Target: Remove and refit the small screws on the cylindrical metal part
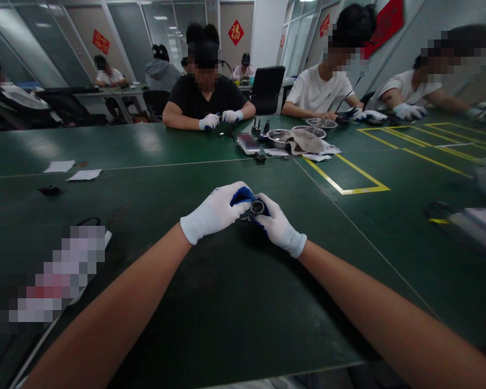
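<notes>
Both my hands wear white gloves with blue palms and meet over the middle of the green table. My right hand grips a small round metal bearing ring, its opening facing up towards me. Close against the ring's left side, my left hand has its thumb and fingers drawn together in a pinch; what lies between the fingertips is too small to make out. Several tiny shiny steel balls lie just below the fingertips, on the table.
Metal bowls, a grey cloth and dark upright parts stand beyond my hands. Yellow tape marks the right side. White papers and a blurred-out long item lie left. Gloved co-workers sit opposite.
</notes>
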Available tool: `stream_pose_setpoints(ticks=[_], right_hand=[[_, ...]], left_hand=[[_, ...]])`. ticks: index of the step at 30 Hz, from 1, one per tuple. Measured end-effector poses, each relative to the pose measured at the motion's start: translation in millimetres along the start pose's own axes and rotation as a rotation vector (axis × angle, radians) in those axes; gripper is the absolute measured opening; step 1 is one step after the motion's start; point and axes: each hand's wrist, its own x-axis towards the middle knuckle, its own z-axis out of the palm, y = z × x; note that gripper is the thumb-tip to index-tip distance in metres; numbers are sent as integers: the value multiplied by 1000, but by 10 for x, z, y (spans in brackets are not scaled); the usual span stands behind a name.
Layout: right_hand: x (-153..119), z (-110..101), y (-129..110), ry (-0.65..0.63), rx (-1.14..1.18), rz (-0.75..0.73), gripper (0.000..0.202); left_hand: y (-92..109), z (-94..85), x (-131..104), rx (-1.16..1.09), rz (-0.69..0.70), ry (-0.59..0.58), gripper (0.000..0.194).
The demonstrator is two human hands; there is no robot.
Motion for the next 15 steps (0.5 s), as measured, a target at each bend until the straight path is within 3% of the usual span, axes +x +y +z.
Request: stream_pose_setpoints(ticks=[6, 11, 15], right_hand=[[17, -3, -22, 27, 51, -2, 16], [29, -9, 13, 50, 62, 1, 17], [27, 7, 53, 83, 76, -7, 18]], left_hand=[[-40, -65, 21, -234, -20, 22, 17], [-67, -76, 33, -330, -76, 108, 27], [-50, -78, 39, -362, -85, 111, 26]])
